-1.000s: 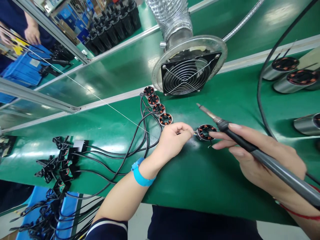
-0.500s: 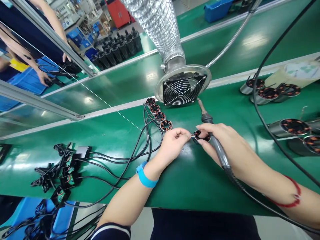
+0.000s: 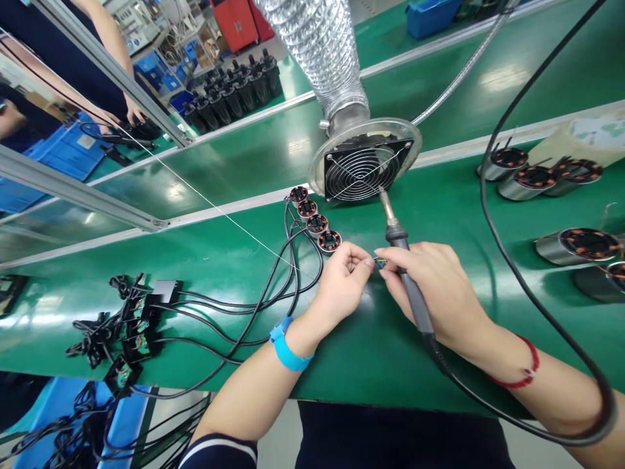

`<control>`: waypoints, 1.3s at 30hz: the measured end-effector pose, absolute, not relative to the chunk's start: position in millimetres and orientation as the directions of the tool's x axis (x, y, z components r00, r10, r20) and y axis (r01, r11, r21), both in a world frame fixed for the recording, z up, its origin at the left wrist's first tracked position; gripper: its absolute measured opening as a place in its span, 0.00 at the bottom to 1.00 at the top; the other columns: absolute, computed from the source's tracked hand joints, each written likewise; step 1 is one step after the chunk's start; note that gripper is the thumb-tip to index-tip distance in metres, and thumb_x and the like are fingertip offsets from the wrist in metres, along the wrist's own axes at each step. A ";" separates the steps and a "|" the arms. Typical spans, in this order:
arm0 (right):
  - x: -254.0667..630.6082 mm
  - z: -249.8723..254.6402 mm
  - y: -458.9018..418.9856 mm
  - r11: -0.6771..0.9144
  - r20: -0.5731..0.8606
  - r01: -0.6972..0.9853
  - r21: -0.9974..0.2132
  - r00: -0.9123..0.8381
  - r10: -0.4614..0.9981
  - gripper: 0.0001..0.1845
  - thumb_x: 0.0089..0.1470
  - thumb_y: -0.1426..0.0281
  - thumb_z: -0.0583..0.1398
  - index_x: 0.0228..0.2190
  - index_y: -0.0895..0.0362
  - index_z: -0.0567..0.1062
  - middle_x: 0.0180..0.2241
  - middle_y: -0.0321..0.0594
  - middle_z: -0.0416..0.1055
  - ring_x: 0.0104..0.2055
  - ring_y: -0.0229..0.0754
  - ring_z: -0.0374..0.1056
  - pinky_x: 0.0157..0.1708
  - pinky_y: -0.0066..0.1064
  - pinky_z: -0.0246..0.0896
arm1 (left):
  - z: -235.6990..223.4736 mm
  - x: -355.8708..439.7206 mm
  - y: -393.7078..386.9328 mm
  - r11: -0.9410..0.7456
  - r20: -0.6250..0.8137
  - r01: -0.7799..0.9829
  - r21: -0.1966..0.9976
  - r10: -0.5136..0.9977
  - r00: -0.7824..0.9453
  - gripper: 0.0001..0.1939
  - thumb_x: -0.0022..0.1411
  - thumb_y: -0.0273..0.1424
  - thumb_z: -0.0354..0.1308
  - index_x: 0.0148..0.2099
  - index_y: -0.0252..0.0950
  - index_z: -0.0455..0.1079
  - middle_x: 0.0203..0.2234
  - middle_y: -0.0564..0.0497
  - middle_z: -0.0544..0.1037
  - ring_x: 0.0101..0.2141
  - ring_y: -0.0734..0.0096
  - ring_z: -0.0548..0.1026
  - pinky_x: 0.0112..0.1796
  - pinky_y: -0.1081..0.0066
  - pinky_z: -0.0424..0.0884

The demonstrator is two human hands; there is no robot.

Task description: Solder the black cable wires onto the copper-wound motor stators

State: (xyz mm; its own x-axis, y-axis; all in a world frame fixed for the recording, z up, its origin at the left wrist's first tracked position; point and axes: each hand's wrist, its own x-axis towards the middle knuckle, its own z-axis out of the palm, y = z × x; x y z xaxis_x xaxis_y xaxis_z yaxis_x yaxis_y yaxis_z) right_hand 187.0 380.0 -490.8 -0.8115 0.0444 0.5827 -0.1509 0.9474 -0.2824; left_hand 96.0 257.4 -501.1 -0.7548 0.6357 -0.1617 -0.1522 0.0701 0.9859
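Observation:
My left hand [image 3: 347,277], with a blue wristband [image 3: 288,345], is closed in a pinch. Thin coloured wires [image 3: 380,262] show between its fingertips and those of my right hand [image 3: 432,280]. What lies inside the left pinch is mostly hidden. A soldering iron [image 3: 415,303] is held in my right hand, its tip pointing away from me at the fan grille. Thumb and forefinger of that hand also reach the wires. Just beyond my left hand, several small motor stators [image 3: 329,241] with copper coils stand in a row, black cables [image 3: 254,309] running from them.
A fume extractor fan [image 3: 364,172] on a silver duct [image 3: 317,52] hangs ahead. Larger metal stators [image 3: 576,246] stand right. Circuit boards in black housings [image 3: 141,345] lie left. The iron's cord loops near my right forearm. A co-worker's hands [image 3: 131,111] work beyond the frame.
The soldering iron has swung left and more upright in my right hand. The small stator seen between my right fingers is no longer visible there; coloured wires show instead.

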 end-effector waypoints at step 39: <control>183.2 -509.8 396.1 0.648 0.416 -0.136 -0.750 -0.858 0.302 0.18 0.57 0.71 0.56 0.51 0.53 0.65 0.33 0.36 0.73 0.38 0.41 0.72 0.43 0.36 0.67 | -480.5 87.0 269.4 0.230 -0.395 -0.324 0.918 0.613 -0.684 0.03 0.47 0.23 0.57 0.24 0.32 0.66 0.18 0.57 0.68 0.22 0.81 0.63 0.28 0.76 0.57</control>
State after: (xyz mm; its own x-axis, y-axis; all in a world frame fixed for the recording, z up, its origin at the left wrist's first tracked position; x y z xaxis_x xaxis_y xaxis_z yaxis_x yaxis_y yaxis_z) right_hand 183.2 396.1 -509.8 -0.8577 0.3016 0.4164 -0.1363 0.6475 -0.7498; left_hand 87.0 269.4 -480.5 -0.6843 0.6128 -0.3952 -0.3238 0.2302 0.9177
